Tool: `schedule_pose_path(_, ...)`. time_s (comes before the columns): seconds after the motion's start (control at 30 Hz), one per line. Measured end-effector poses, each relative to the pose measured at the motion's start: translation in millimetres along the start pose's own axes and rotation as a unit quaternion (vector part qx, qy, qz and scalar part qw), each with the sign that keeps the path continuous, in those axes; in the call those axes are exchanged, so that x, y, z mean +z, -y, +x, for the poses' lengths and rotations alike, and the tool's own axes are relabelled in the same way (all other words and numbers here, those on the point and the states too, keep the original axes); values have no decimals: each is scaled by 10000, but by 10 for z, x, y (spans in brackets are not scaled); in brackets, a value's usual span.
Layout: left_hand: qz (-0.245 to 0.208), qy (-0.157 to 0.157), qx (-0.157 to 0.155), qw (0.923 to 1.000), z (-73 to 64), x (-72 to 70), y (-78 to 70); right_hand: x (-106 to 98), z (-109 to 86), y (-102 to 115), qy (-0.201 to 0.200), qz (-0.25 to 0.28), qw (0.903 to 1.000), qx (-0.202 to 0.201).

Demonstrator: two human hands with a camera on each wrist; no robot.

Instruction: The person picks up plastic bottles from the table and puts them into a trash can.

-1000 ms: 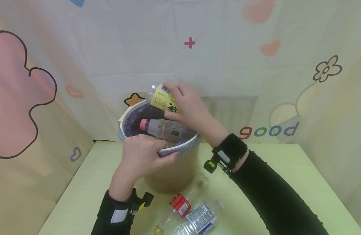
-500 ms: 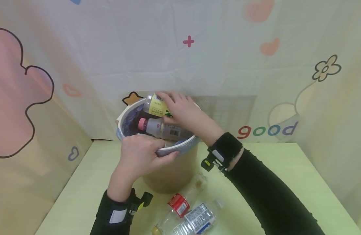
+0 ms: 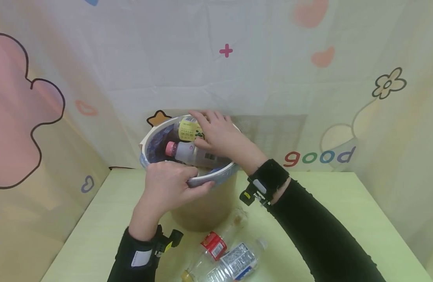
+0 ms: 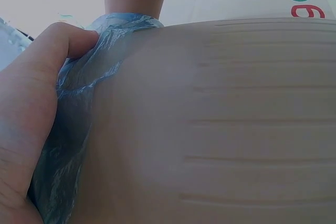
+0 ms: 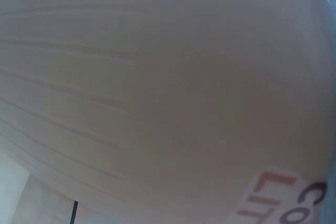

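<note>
My left hand [image 3: 170, 184] grips the near rim of a round beige trash bin [image 3: 206, 207]. In the left wrist view, the thumb presses the bin's blue plastic liner [image 4: 79, 108] against the outside. Over the bin's right side, my right hand [image 3: 220, 133] has its fingers spread. A clear plastic bottle with a yellow label [image 3: 190, 129] lies inside the bin beside those fingers, its right end hidden by the hand. Nearer me in the bin lies a pink-capped bottle [image 3: 192, 153]. The right wrist view shows only the bin's ribbed outer wall [image 5: 184, 103].
Two clear plastic bottles lie on the pale table [image 3: 308, 235] in front of the bin: a red-labelled bottle [image 3: 214, 245] and a bottle with a silver and blue label [image 3: 239, 260]. A printed curtain [image 3: 266, 78] hangs behind.
My right hand has moved down and slightly left with the yellow-labelled bottle, which then settles lower in the bin, apart from the spread fingers. The left hand stays on the rim.
</note>
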State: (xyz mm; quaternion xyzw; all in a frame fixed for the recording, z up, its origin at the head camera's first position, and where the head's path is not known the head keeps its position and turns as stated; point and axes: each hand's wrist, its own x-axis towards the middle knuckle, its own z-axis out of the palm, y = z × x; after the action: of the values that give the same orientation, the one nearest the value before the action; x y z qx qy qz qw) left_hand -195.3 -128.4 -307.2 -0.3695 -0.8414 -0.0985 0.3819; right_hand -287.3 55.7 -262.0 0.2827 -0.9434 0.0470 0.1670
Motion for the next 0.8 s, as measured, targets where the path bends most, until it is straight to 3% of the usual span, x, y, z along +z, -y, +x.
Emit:
schedule_pose_path(0.47,2,-55,0,10000,2,-10,-14,-4,-30,20,-32,-24,10000,73)
schedule_pose_path(0.8,25,1,-77,10000,-12,23,-5,-19,-44,-14,-642,380,9968,-280)
